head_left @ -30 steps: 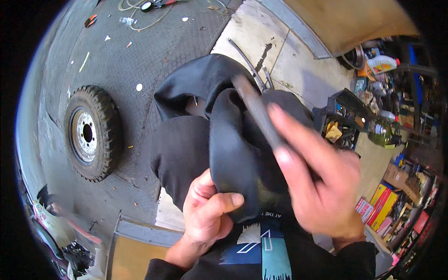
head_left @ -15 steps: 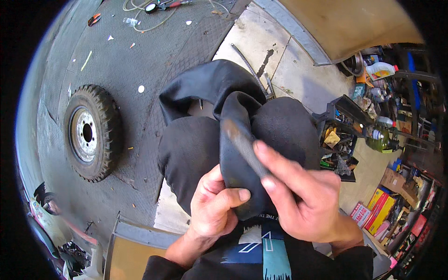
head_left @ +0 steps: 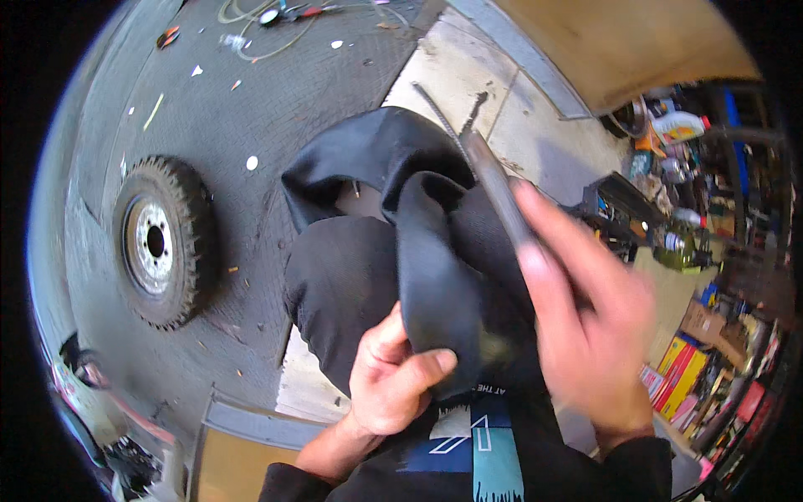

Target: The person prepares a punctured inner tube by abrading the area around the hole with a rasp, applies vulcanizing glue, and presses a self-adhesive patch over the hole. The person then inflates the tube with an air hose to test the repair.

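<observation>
A black rubber inner tube (head_left: 435,268) lies limp and folded across my lap, looping out over my knees. With thumb on top and fingers beneath, my left hand (head_left: 393,372) grips its near end. A dull, paler scuffed patch shows on the rubber just right of that thumb. My right hand (head_left: 585,326), blurred by motion, is closed around a long grey metal file (head_left: 500,188). The file points up and away, above my right knee and apart from the tube. A small metal valve stem (head_left: 356,189) is visible inside the tube's loop.
A wheel with a knobbly tyre (head_left: 163,243) stands on the dark mat at left. An air hose with a gauge (head_left: 269,16) lies at the far end. To my right are an open toolbox (head_left: 619,205) and crowded shelves (head_left: 736,335) with bottles and boxes.
The file has lifted off the tube and swung right and away with my right hand, uncovering the scuffed patch. My left hand keeps its hold, shifted only slightly.
</observation>
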Motion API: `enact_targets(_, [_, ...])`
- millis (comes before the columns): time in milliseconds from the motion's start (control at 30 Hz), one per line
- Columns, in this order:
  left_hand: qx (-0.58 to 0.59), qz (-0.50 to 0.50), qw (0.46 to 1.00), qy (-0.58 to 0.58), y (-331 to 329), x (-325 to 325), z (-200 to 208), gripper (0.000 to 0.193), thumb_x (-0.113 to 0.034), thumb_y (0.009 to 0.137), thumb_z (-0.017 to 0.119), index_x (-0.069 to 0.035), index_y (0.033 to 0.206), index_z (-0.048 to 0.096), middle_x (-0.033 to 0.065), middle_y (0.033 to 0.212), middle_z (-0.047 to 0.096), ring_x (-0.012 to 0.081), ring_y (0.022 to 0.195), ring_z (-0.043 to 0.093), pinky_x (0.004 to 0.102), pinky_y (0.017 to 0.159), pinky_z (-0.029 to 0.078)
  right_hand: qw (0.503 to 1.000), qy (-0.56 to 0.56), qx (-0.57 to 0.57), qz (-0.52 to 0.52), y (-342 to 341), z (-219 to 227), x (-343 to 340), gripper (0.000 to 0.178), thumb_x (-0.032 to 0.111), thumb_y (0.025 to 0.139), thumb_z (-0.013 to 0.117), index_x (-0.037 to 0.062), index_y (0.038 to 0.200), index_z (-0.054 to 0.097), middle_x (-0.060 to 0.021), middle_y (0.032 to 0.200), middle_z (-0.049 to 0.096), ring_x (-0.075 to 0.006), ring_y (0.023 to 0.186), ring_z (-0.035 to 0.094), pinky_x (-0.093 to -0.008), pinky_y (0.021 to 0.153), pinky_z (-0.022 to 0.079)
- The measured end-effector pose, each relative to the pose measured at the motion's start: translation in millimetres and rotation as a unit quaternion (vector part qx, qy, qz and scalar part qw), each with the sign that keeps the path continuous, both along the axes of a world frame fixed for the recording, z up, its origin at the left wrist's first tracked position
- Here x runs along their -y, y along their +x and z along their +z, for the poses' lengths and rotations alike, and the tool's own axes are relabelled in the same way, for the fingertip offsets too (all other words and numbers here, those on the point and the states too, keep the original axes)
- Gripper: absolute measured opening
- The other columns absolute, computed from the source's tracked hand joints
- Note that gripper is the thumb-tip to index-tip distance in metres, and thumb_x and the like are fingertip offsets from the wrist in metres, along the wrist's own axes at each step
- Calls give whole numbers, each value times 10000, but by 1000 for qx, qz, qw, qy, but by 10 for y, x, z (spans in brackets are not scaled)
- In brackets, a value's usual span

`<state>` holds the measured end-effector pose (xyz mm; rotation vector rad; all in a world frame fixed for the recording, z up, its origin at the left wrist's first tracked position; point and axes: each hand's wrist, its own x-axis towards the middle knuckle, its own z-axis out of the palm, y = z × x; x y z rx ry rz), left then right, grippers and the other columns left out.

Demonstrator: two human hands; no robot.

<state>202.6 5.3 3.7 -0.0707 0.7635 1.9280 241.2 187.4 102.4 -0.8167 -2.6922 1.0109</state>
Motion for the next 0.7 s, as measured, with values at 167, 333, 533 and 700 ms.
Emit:
enact_targets(167, [-1,31,999,20,33,-16,-49,544,110,947,577,50,1488,558,106,1364,691,191,1256,645,338,1106,489,992,-23,43,114,59,50,142,423,-12,962,720,-28,1385,705,-227,1024,789,-250,665,757,-333,636,572])
enact_targets(333, [57,11,998,15,26,-2,6,548,141,910,576,69,1453,591,134,1353,705,233,1255,671,369,1117,506,995,-31,-76,-62,52,-392,-179,359,119,1067,677,6,1406,706,-54,921,776,-80,594,614,-260,544,478])
enact_targets(533, [179,36,980,79,3,28,27,592,168,857,614,82,1443,599,203,1385,703,298,1301,680,419,1168,495,957,-119,-88,-249,301,-357,-491,381,210,1095,671,24,1426,696,48,712,605,-22,524,476,-210,478,349])
enact_targets(700, [189,23,978,86,-51,24,30,633,169,856,618,78,1480,562,193,1405,689,289,1312,671,411,1173,488,951,-103,-41,-289,551,-694,-699,411,246,1099,669,24,1445,679,45,730,589,-30,534,475,-214,494,361])
